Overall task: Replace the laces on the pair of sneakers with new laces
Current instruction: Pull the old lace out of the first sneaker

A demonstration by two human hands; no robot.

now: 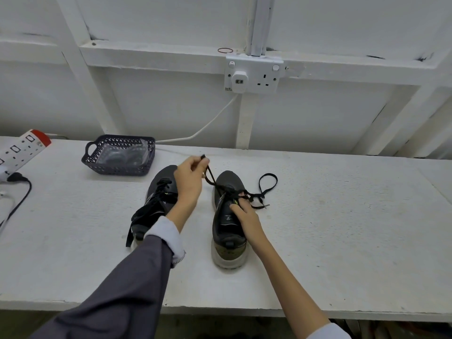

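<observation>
Two dark sneakers stand side by side on the white table, toes pointing away from me. My left hand pinches one end of the black lace and holds it up above the right sneaker. My right hand rests on that sneaker's tongue, fingers curled in among the laces at the eyelets. The lace's other end lies in a loop on the table to the right. The left sneaker is partly hidden by my left forearm, its black laces hanging loose.
A dark plastic basket holding clear packets sits at the back left. A white power strip and black cable lie at the far left. A wall socket with a white cable hangs behind.
</observation>
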